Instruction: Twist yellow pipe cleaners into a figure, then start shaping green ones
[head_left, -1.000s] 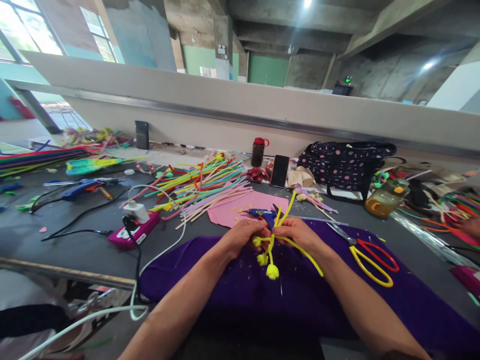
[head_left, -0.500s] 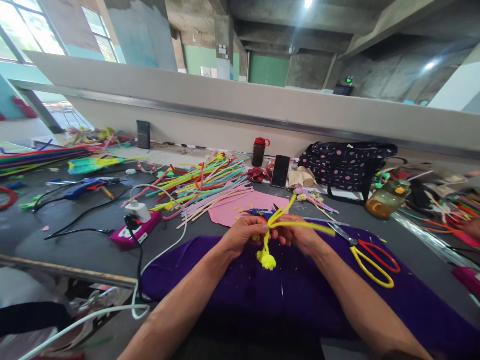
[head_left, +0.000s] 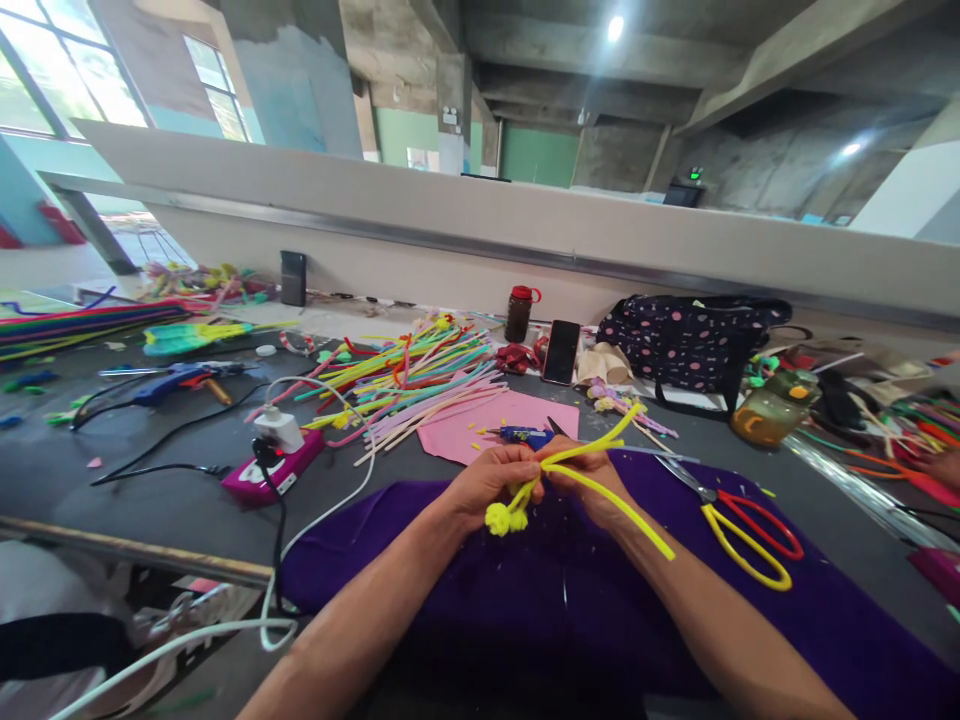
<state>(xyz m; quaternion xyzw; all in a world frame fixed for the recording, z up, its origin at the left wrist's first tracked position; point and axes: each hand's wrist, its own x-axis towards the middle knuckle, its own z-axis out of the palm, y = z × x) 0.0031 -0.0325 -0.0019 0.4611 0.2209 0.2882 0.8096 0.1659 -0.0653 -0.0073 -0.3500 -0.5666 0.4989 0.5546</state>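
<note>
Yellow fuzzy pipe cleaners cross between my hands, with small yellow pom-pom-like balls at their lower left end. My left hand pinches the twisted stems just above the balls. Close against it, my right hand has its fingers closed at the same crossing, partly hidden behind the stems. The long free ends stick out to the right, over my right hand and wrist. Below lies a dark purple cloth. A blue glue gun rests just beyond my hands on a pink sheet.
Scissors with red and yellow handles lie at the right. A pile of coloured pipe cleaners spreads behind. At left are a magenta power strip with a white cable and another glue gun. A bottle and bag stand at back right.
The yellow balls have swung to the left and the long stem ends now point further down and right. My hands stay together, turning the stems. The camera view has shifted slightly.
</note>
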